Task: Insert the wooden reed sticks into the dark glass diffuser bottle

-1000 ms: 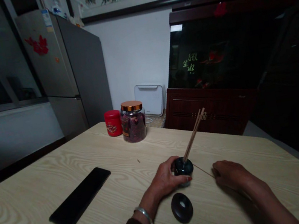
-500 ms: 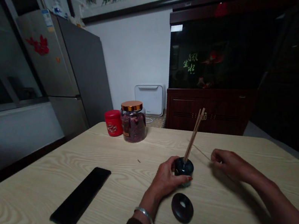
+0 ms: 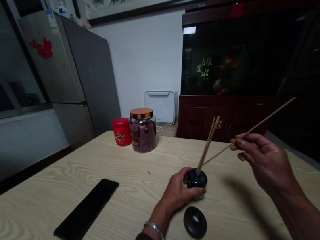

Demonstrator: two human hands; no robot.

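Observation:
My left hand (image 3: pixel 181 190) is wrapped round a small dark glass bottle (image 3: pixel 197 179) standing on the table. Several thin reed sticks (image 3: pixel 210 144) lean out of the bottle's mouth towards the upper right. Pinched between the thumb and fingers of my right hand (image 3: pixel 259 152) is a single reed stick (image 3: pixel 270 116), raised above the table and slanting. Its lower left end comes close to the sticks at the bottle; whether it touches them I cannot tell. A dark round ring-shaped cap (image 3: pixel 194 222) with a hole in its middle lies in front of the bottle.
A black phone (image 3: pixel 86 212) lies on the left of the wooden table (image 3: pixel 125 207). Towards the back stand a red canister (image 3: pixel 122 131) and a clear jar (image 3: pixel 143 133) with a copper-coloured lid. A tiny brown piece (image 3: pixel 148 172) lies mid-table.
My right hand has lifted from near the table with the reed stick and turned it, so it now slants up to the right. My left hand and the bottle have stayed in place.

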